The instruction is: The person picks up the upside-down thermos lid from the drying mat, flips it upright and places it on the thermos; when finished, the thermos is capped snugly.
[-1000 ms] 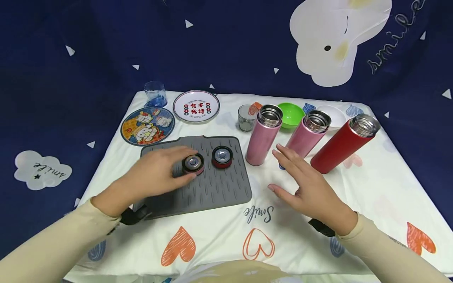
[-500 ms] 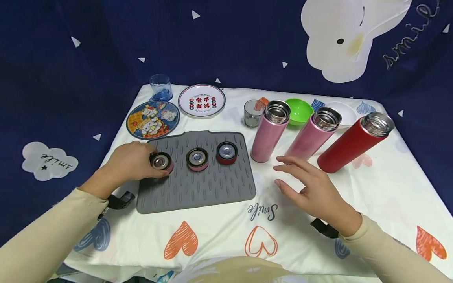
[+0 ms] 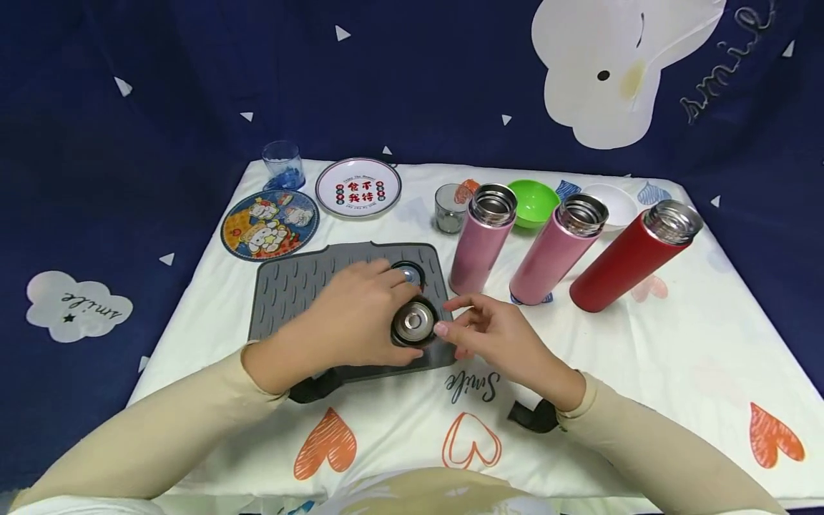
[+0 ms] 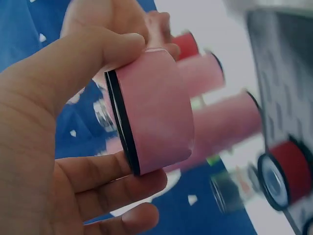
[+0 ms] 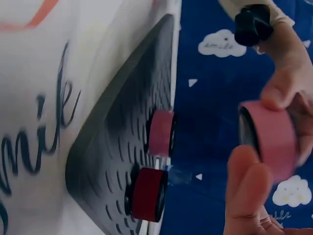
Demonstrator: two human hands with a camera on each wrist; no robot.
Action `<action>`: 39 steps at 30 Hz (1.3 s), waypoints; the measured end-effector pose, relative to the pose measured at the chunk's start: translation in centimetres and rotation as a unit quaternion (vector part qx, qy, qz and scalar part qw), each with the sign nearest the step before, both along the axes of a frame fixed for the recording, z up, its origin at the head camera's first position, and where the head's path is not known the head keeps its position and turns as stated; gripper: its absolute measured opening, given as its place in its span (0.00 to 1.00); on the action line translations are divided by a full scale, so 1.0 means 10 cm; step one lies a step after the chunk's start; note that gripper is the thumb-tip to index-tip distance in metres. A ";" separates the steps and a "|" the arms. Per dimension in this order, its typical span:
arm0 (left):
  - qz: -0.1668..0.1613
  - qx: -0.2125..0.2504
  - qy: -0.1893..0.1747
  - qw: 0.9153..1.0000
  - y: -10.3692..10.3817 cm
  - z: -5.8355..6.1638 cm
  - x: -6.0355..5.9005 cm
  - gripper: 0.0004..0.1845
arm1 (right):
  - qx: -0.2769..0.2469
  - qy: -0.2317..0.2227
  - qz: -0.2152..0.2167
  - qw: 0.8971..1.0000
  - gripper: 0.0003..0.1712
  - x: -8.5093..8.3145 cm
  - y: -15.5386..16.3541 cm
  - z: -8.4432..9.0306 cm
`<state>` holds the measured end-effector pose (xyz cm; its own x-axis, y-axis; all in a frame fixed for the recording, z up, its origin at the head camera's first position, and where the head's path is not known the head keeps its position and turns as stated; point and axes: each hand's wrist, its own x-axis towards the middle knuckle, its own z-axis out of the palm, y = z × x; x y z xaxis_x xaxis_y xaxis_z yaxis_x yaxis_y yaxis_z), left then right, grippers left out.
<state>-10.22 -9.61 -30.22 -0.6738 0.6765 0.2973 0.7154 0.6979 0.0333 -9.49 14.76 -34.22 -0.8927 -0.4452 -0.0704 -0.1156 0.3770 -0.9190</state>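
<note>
My left hand [image 3: 360,315] grips a pink bottle lid [image 4: 156,112], raised above the grey ridged mat [image 3: 277,307], its metal-centred underside facing up in the head view. Close to the lid's right edge is my right hand [image 3: 508,343], thumb and fingers relaxed and apart; whether the thumb touches the lid is hard to tell. On the mat sit a red lid [image 5: 148,195] and a second pink lid [image 5: 161,133], which the left hand hides in the head view. Two pink flasks [image 3: 481,243] [image 3: 553,257] and one red flask [image 3: 627,265] stand uncapped to the right.
Behind the mat are a cartoon plate [image 3: 270,225], a white plate [image 3: 358,207] and a blue glass [image 3: 283,164]. A clear glass [image 3: 448,209], a green bowl [image 3: 534,204] and a white bowl [image 3: 614,204] stand behind the flasks.
My left hand moved left to the leftmost pink lid, took hold of it, lifted it and brought it rightward. My right hand moved left toward the lid.
</note>
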 end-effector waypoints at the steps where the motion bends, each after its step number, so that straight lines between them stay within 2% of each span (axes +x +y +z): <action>1: -0.009 -0.003 -0.001 1.000 0.07 0.01 0.00 0.35 | 0.002 -0.016 -0.005 1.000 0.22 0.00 -0.01 0.00; 5: -0.024 -0.001 -0.009 1.000 0.23 0.06 0.01 0.34 | -0.006 -0.032 -0.013 0.999 0.20 -0.02 0.01 0.01; 7: -0.020 0.017 -0.034 0.999 0.26 0.07 0.00 0.39 | -0.032 -0.019 -0.018 0.999 0.18 -0.03 0.05 0.03; 8: -0.018 0.037 -0.064 0.997 0.27 0.06 -0.01 0.42 | -0.048 0.009 -0.019 0.999 0.18 -0.04 0.07 0.04; 9: -0.017 0.068 -0.111 0.991 0.27 0.06 -0.02 0.45 | -0.063 0.053 -0.014 0.996 0.17 -0.04 0.09 0.04; 10: -0.015 0.108 -0.167 0.980 0.27 0.04 -0.03 0.47 | -0.073 0.116 -0.002 0.991 0.18 -0.04 0.11 0.05; 11: -0.012 0.154 -0.228 0.961 0.27 0.02 -0.05 0.48 | -0.072 0.198 0.013 0.978 0.17 -0.05 0.13 0.05; 12: -0.012 0.203 -0.286 0.936 0.27 0.00 -0.06 0.48 | -0.061 0.289 0.027 0.955 0.16 -0.05 0.14 0.06; 13: -0.013 0.249 -0.336 0.908 0.27 -0.02 -0.08 0.47 | -0.044 0.387 0.038 0.920 0.16 -0.06 0.15 0.08; 14: -0.016 0.289 -0.377 0.880 0.26 -0.05 -0.09 0.43 | -0.032 0.474 0.046 0.879 0.16 -0.07 0.16 0.10; 15: -0.022 0.321 -0.403 0.857 0.26 -0.08 -0.10 0.39 | -0.024 0.548 0.050 0.835 0.17 -0.09 0.15 0.12; 16: -0.027 0.343 -0.414 0.843 0.27 -0.10 -0.11 0.35 | -0.018 0.604 0.052 0.795 0.16 -0.10 0.15 0.14; 17: -0.033 0.359 -0.415 0.836 0.27 -0.13 -0.12 0.32 | -0.016 0.643 0.052 0.764 0.16 -0.11 0.14 0.16; 18: -0.041 0.371 -0.408 0.833 0.28 -0.15 -0.13 0.31 | -0.017 0.664 0.051 0.746 0.15 -0.11 0.13 0.18; 19: -0.046 0.380 -0.395 0.835 0.29 -0.17 -0.14 0.30 | -0.027 0.668 0.048 0.743 0.16 -0.11 0.12 0.19; 20: -0.049 0.390 -0.376 0.839 0.30 -0.18 -0.16 0.30 | -0.039 0.663 0.034 0.747 0.18 -0.10 0.11 0.19; 21: -0.052 0.401 -0.353 0.844 0.31 -0.18 -0.20 0.31 | -0.052 0.649 0.013 0.759 0.22 -0.10 0.11 0.19; 22: -0.052 0.411 -0.333 0.847 0.32 -0.16 -0.23 0.31 | -0.067 0.620 -0.006 0.782 0.28 -0.09 0.11 0.17; 23: -0.054 0.422 -0.311 0.850 0.34 -0.13 -0.29 0.32 | -0.087 0.578 -0.024 0.811 0.35 -0.08 0.11 0.16; 25: -0.050 0.445 -0.267 0.854 0.39 -0.02 -0.45 0.32 | -0.125 0.468 -0.071 0.872 0.47 -0.10 0.10 0.10; 26: -0.047 0.454 -0.248 0.855 0.42 0.04 -0.54 0.33 | -0.134 0.411 -0.098 0.896 0.53 -0.12 0.08 0.08; 27: -0.044 0.463 -0.233 0.854 0.45 0.11 -0.63 0.33 | -0.136 0.353 -0.123 0.918 0.57 -0.15 0.07 0.05; 28: -0.040 0.470 -0.220 0.854 0.49 0.18 -0.73 0.34 | -0.135 0.298 -0.145 0.934 0.61 -0.20 0.04 0.04; 29: -0.037 0.474 -0.205 0.855 0.53 0.24 -0.83 0.34 | -0.131 0.251 -0.169 0.944 0.64 -0.25 0.01 0.01; 31: -0.027 0.471 -0.186 0.862 0.61 0.33 -0.99 0.34 | -0.125 0.183 -0.212 0.952 0.66 -0.39 -0.06 -0.03; 34: -0.018 0.445 -0.151 0.883 0.72 0.36 -1.15 0.36 | -0.152 0.140 -0.260 0.943 0.66 -0.58 -0.13 -0.11; 37: -0.004 0.409 -0.126 0.904 0.78 0.32 -1.20 0.38 | -0.184 0.126 -0.276 0.935 0.65 -0.72 -0.16 -0.18; 39: 0.006 0.385 -0.118 0.915 0.80 0.29 -1.20 0.40 | -0.195 0.123 -0.272 0.934 0.64 -0.76 -0.17 -0.22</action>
